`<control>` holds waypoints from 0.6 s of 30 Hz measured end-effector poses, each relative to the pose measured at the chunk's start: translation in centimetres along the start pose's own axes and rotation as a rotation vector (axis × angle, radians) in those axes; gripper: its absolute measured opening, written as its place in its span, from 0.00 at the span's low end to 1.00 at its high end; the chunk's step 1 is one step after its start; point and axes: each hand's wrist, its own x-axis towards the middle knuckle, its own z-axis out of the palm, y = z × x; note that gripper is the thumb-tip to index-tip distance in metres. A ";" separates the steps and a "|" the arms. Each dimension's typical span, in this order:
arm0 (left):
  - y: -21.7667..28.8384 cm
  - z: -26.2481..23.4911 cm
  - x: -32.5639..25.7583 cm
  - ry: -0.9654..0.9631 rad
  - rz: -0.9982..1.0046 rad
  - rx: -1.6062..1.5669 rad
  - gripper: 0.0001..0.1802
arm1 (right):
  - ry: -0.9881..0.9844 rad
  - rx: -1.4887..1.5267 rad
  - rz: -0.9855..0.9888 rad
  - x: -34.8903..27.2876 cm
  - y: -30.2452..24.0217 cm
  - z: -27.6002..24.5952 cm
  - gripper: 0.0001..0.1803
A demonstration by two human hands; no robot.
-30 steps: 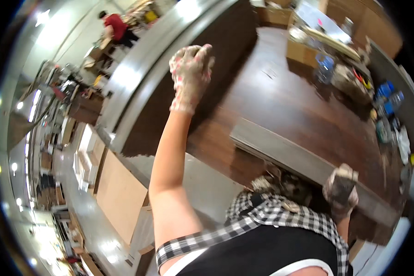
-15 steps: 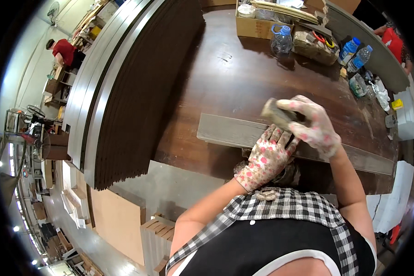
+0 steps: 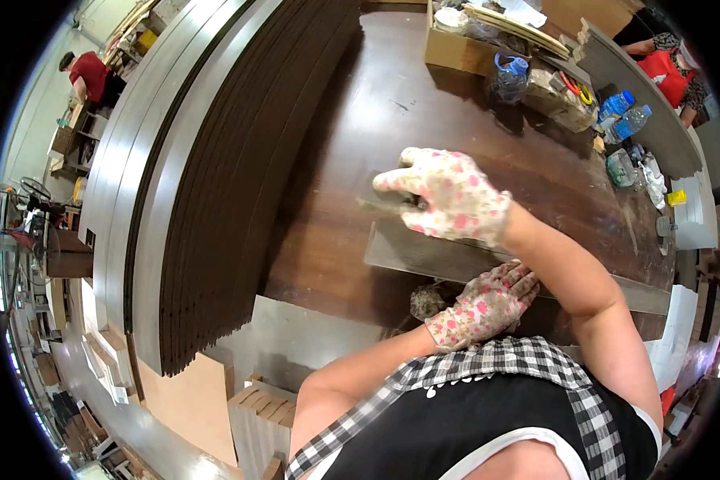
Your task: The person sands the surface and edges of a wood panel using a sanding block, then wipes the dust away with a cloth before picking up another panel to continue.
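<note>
A long grey-brown plank [image 3: 420,250] lies across the near side of the brown table. My left hand [image 3: 488,306], in a floral glove, rests with fingers stretched out flat on the plank's near edge, around its middle. Over the plank's left end is my right hand [image 3: 452,196], gloved alike, thumb and fingers curled round a small grey-brown block [image 3: 372,205]. Motion blurs the block, and the hand covers part of it. Beside my left wrist, below the plank, sits a crumpled greyish lump [image 3: 428,302].
A tall stack of dark panels [image 3: 224,184] stands on the left. At the back are a cardboard box [image 3: 464,50], a blue-capped jug [image 3: 510,78], scissors [image 3: 578,88] on a wrapped block and water bottles [image 3: 630,124]. Two other people [image 3: 94,78] work farther off.
My right hand has swung left with the block, from above the plank's middle to its left end. My left hand has shifted slightly right and nearer to me along the plank.
</note>
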 end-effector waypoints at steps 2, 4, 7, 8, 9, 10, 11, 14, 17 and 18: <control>0.0 0.4 -0.2 0.034 0.015 -0.032 0.30 | -0.126 0.066 -0.093 0.1 -1.5 -1.0 0.20; -0.4 0.8 -0.4 0.051 0.087 0.000 0.25 | -0.372 0.102 -0.140 0.2 -3.6 -1.0 0.18; -0.5 0.8 -0.1 0.078 0.128 0.039 0.28 | -0.253 0.002 -0.191 0.4 -3.2 -0.4 0.15; -0.5 0.9 0.0 0.087 0.140 0.050 0.29 | -0.162 -0.148 -0.209 0.8 -1.9 -0.1 0.15; -0.6 0.7 0.0 0.095 0.144 0.061 0.30 | -0.172 -0.140 -0.207 1.0 -1.7 -0.1 0.15; -0.7 0.5 0.0 0.051 0.164 0.070 0.28 | -0.178 -0.142 -0.186 1.0 -1.5 -0.3 0.16; -0.9 1.4 -0.1 0.058 0.161 0.076 0.28 | -0.176 -0.155 -0.176 1.4 -1.4 -0.5 0.17; -0.3 5.7 -1.2 0.142 -0.073 -0.013 0.27 | -0.264 -0.026 -0.260 0.0 -4.0 -0.1 0.17; 0.0 -0.5 0.4 -0.031 0.066 -0.070 0.27 | -0.092 -0.176 -0.150 0.1 -0.9 -0.1 0.17; -0.3 0.7 0.4 0.067 0.076 -0.073 0.27 | -0.120 -0.295 -0.004 0.6 -0.3 -0.3 0.18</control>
